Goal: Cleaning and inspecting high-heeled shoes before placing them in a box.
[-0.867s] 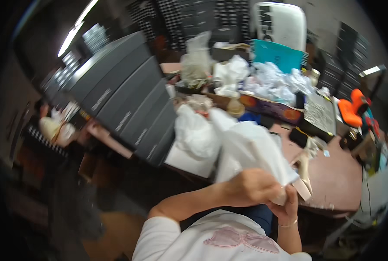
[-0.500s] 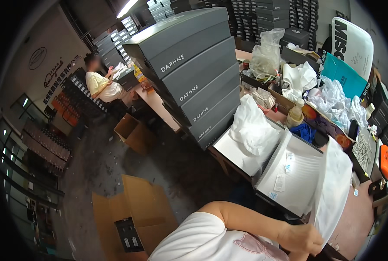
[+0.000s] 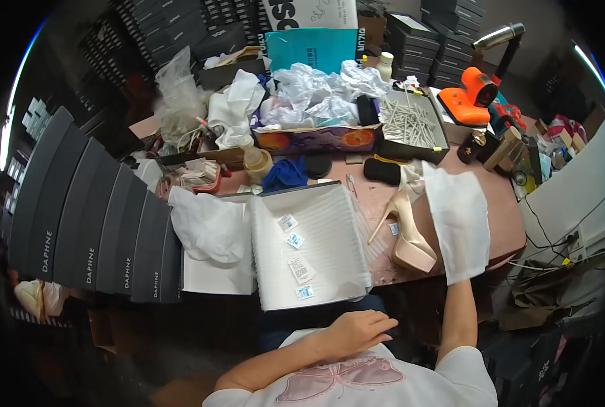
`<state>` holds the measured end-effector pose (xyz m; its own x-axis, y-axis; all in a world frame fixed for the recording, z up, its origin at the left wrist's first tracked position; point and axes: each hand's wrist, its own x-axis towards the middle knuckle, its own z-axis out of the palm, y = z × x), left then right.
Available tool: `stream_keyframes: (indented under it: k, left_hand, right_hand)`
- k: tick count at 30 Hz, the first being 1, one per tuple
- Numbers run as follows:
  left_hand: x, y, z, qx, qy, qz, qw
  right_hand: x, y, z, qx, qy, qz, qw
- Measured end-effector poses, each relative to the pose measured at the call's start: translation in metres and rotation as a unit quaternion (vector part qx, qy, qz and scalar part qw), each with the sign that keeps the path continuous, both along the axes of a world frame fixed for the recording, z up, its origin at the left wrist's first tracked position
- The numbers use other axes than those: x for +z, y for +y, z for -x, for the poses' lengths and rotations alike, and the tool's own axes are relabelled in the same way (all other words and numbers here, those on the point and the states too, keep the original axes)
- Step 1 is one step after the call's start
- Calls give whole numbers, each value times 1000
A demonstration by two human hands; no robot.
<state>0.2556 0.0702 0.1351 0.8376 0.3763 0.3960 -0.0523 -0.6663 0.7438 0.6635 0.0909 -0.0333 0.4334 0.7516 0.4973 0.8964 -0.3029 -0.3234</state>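
Note:
My left hand (image 3: pixel 362 331) is held in front of my chest, fingers loosely stretched and nothing in them. Under a white sheet of tissue paper (image 3: pixel 457 220) at the table's right side is my right hand; only the wrist and forearm show, and the fingers are hidden. Just left of that sheet, a beige high-heeled shoe (image 3: pixel 411 239) lies on the table with its toe toward me. Another pale piece, perhaps a second shoe, shows partly behind the paper. An open shoe box (image 3: pixel 265 298) lined with ribbed white foam holds several small packets and labels.
Beside it the box lid (image 3: pixel 214 281) carries crumpled tissue (image 3: pixel 211 227). Stacked dark shoe boxes (image 3: pixel 112 224) rise at the left. Across the back are a purple box (image 3: pixel 296 140) of crumpled paper, a tray of white sticks (image 3: pixel 411 125) and an orange tool (image 3: pixel 469 102). Cables hang at the right.
My view has swung right, bringing the beige shoe into sight. The white sheet now lies over my right hand, away from the box. My left hand, earlier closed beside the sheet, is apart from it.

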Motion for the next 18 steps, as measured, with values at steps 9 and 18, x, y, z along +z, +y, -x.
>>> stream_keyframes:
  k: [9, 18]
  left_hand:
    - [-17, 33, 65, 253, 107, 240, 931]
    - [8, 32, 19, 171, -53, 27, 983]
  right_hand:
    - [121, -65, 115, 93, 326, 291, 895]
    - [60, 65, 102, 80, 251, 103, 959]
